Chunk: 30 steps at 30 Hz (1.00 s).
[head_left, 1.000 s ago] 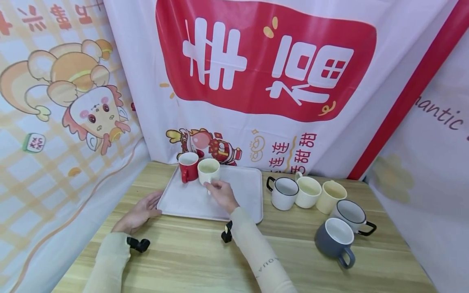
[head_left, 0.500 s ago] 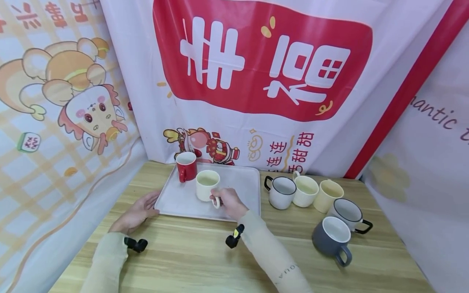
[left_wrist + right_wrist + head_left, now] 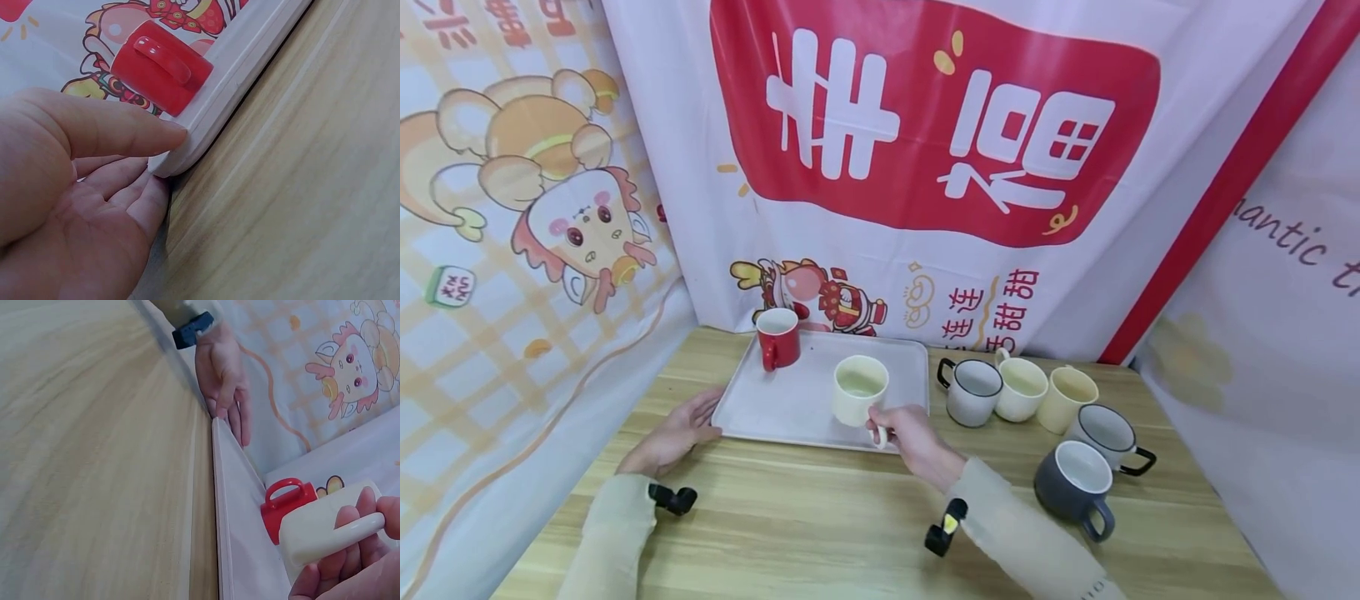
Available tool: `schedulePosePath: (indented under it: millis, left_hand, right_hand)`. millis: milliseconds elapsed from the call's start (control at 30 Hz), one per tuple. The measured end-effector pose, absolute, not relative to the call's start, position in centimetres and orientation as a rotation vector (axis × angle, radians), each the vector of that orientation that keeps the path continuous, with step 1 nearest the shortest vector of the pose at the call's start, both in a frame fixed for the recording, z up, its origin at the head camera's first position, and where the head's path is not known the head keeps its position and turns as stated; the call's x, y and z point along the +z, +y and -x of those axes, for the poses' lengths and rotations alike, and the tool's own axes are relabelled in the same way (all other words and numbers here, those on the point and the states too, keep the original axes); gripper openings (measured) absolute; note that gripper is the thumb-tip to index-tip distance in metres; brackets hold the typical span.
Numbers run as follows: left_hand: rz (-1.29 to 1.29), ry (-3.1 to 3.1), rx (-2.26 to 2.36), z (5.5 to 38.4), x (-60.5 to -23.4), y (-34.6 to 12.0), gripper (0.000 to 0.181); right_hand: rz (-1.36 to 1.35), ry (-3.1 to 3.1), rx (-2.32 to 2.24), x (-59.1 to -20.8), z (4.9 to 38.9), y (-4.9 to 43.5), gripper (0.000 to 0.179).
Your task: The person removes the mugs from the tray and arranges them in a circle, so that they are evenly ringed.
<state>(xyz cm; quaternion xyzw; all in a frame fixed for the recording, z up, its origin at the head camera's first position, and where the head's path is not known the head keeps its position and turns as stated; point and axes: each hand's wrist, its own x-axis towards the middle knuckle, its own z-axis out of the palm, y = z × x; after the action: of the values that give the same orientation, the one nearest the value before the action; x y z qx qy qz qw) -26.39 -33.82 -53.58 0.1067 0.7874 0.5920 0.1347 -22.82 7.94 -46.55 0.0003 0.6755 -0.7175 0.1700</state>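
In the head view, my right hand point(image 3: 917, 446) holds a cream mug point(image 3: 853, 407) by its handle, over the front right part of the white tray point(image 3: 775, 408). Whether the mug's base touches the tray cannot be told. The right wrist view shows the fingers curled about the handle point(image 3: 350, 537). At the tray's front left corner is my left hand point(image 3: 673, 433). Its thumb touches the rim and its fairly straight fingers lie along the side, as the left wrist view shows. A red mug point(image 3: 778, 340) stands at the tray's back left.
Right of the tray, on the wooden table point(image 3: 775, 533), several mugs stand close together: a white one with black rim point(image 3: 972, 404), a cream one point(image 3: 1021, 398), a yellow one point(image 3: 1066, 407), another black-rimmed one point(image 3: 1097, 433) and a dark grey one point(image 3: 1067, 487). Printed cloths hang behind and beside.
The cream mug has moved from beside the red mug forward and to the right, held by my right hand. The left hand has stayed at the tray corner.
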Motion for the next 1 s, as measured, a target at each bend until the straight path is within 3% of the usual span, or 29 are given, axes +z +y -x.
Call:
schedulePosePath:
  millis: [367,700,1000]
  left_hand:
    - [-0.305,2.285,1.7,26.5,-53.4,-33.9,0.082]
    - [-0.333,2.277,1.699,26.7,-53.5,-34.1,0.083]
    - [-0.354,2.29,1.686,26.6,-53.6,-34.2,0.082]
  right_hand:
    - [-0.014,1.862,-2.072,-44.0,17.1,16.2,0.021]
    - [-0.048,1.883,-2.008,-44.7,13.2,23.5,0.02]
    - [-0.069,1.855,-1.997,-46.5,11.3,27.1,0.023]
